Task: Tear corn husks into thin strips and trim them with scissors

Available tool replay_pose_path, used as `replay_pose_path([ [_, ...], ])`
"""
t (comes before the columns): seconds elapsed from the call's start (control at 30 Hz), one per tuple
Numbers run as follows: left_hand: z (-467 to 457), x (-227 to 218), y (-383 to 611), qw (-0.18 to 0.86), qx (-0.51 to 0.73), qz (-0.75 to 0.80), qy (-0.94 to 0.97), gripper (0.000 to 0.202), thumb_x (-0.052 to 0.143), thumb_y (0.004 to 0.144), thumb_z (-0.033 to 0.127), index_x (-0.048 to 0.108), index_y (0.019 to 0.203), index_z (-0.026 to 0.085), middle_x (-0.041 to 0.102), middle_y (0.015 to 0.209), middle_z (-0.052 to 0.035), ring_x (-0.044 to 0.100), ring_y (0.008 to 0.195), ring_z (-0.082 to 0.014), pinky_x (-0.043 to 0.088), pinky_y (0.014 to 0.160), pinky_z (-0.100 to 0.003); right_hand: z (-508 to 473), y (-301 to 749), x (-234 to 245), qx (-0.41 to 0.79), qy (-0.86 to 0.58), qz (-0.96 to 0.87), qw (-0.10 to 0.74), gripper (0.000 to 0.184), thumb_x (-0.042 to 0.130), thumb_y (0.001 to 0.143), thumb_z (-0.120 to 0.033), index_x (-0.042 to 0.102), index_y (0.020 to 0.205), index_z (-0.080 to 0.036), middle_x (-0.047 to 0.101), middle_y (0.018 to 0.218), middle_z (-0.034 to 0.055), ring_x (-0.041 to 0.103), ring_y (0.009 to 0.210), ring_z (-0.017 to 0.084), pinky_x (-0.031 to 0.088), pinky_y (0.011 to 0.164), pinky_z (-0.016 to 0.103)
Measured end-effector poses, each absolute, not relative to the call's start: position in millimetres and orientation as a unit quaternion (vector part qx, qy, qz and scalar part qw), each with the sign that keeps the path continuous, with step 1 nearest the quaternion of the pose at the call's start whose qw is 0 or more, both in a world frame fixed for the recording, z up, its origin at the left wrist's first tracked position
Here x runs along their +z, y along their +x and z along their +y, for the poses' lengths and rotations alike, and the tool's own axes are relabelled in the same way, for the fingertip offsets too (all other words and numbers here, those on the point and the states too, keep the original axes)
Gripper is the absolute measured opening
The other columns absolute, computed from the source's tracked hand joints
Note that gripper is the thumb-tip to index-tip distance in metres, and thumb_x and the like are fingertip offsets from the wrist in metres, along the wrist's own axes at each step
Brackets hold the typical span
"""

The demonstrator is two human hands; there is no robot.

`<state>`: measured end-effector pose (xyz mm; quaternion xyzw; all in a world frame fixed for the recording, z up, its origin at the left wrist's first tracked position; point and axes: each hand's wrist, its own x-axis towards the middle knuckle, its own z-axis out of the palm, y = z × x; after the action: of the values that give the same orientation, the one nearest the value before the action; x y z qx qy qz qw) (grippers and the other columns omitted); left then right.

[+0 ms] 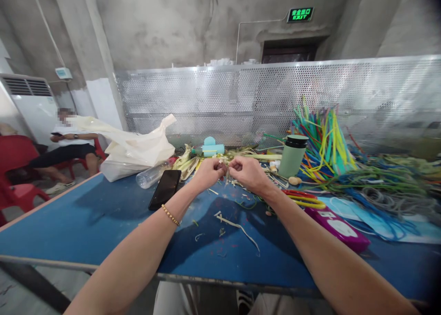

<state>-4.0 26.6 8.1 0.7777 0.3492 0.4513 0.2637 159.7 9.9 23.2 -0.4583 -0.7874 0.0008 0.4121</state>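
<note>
Left hand [211, 173], right hand [248, 171] near together; fingertips pinched, contents too small to tell. Flat blue tabletop [99, 221] stretches past black rectangular phone [165, 189] to left edge.

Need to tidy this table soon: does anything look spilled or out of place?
Yes: a long pale strip and small scraps lie strewn on the blue table between the forearms, like litter. A clear plastic bottle also lies on its side by the black phone, though bottles usually stand.
</note>
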Motion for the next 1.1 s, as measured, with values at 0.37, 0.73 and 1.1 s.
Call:
replay_pose_path([
  [0.37,24,11,-7,0.241,0.438,0.356,0.790,0.006,0.052,0.064,0.014,0.051,0.058,0.016,0.053,0.052,0.0025,0.046,0.052,-0.0102,0.031,0.051,-0.023,2,151,23,-0.054,-0.472,-0.809,0.347,0.007,0.054,0.070,-0.018,0.058,0.065,-0.017,0.063,0.063,0.0038,0.053,0.058,0.014,0.035,0.057,0.024],
  [0.73,22,13,-13,0.518,0.387,0.327,0.689,0.006,0.054,0.066,0.014,0.058,0.062,0.013,0.059,0.056,-0.0029,0.055,0.052,-0.0094,0.034,0.051,-0.023,8,157,23,-0.039,-0.451,-0.810,0.374,0.009,0.053,0.072,-0.018,0.062,0.070,-0.017,0.066,0.065,0.0039,0.056,0.060,0.015,0.038,0.059,0.024],
  [1.1,22,17,-15,0.570,0.406,0.303,0.647,0.001,0.059,0.067,0.013,0.059,0.067,0.012,0.057,0.058,-0.0008,0.051,0.050,-0.0074,0.036,0.053,-0.023,14,163,25,0.178,-0.466,-0.759,0.419,0.010,0.056,0.067,-0.021,0.064,0.065,-0.016,0.065,0.055,0.0022,0.060,0.053,0.015,0.044,0.053,0.024],
])
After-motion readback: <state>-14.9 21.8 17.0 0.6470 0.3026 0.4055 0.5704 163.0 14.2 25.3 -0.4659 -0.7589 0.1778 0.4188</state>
